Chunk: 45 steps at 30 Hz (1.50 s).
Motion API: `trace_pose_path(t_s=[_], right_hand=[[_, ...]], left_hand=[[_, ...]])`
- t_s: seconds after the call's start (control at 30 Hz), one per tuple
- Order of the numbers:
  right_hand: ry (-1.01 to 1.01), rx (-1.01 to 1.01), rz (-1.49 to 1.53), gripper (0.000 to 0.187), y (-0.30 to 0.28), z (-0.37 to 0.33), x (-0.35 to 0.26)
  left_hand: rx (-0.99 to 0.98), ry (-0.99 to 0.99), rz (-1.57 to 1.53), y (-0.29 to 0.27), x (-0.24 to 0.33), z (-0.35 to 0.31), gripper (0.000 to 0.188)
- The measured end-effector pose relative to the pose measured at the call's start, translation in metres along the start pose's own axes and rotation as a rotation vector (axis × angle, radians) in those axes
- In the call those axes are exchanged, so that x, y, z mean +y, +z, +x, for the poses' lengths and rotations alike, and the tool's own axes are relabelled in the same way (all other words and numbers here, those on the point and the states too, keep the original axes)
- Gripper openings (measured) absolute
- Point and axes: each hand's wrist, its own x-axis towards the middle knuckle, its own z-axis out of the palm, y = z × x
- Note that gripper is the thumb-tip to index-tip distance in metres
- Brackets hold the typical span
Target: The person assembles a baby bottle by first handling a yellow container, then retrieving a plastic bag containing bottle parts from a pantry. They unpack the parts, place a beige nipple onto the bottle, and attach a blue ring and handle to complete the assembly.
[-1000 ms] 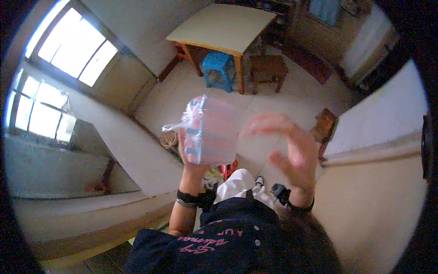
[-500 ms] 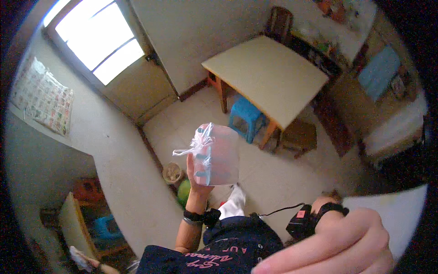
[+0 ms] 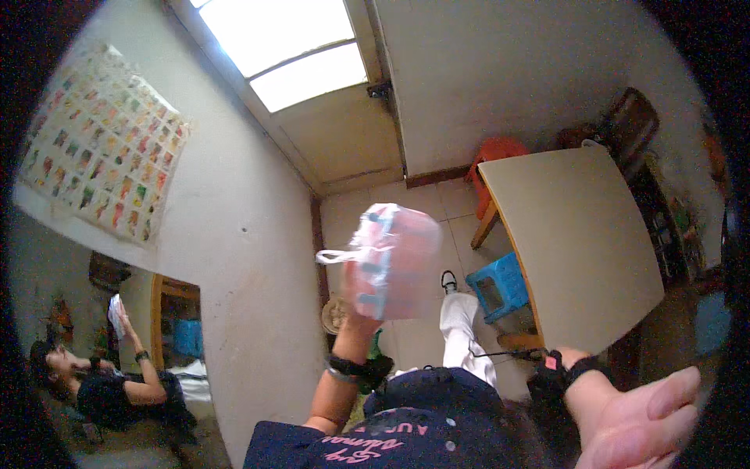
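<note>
Out in front of me, my left hand (image 3: pixel 361 295) is raised and wrapped around a pinkish block-shaped package (image 3: pixel 406 258) in clear plastic. Pale blue marks run down its near-left side, and a white looped tie sticks out to the left. What is inside cannot be made out, and the package is slightly blurred. Most of my left fingers are hidden behind it. My right hand (image 3: pixel 637 426) is at the lower right, close to the camera, with fingers stretched out and nothing in it. Both wrists wear black bands.
A pale-topped table (image 3: pixel 586 242) stands to the right, with a blue plastic stool (image 3: pixel 500 288) and a red plastic chair (image 3: pixel 496 160) beside it. Ahead is a door (image 3: pixel 328 144). A picture poster (image 3: pixel 105 144) hangs on the left wall above a mirror (image 3: pixel 148 367). A basket (image 3: pixel 334 314) sits by the wall.
The view has turned toward the left wall, so the table sits farther right and more of the poster and mirror shows. My right hand has unbent its fingers. My left hand keeps its hold.
</note>
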Motion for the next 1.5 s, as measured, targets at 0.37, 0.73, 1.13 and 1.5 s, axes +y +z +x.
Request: trace_pose_path(t_s=[0.37,0.73,1.13,1.5], right_hand=[[0.065,0.174,0.253,0.018,-0.073,0.117,0.302],[0.991,0.063,0.516,0.026,0.116,0.155,0.7],[1.289,0.193,0.367,0.049,0.131,0.125,0.751],[1.519,0.268,0.236,0.03,0.101,0.071,0.716]], left_hand=[[0.329,0.253,-0.135,0.137,-0.054,0.07,0.084],[0.435,0.164,-0.208,0.091,-0.039,0.248,0.08],[0.397,0.094,-0.243,0.082,-0.018,0.335,0.072],[0.523,0.201,-0.244,0.106,-0.018,0.302,0.071]])
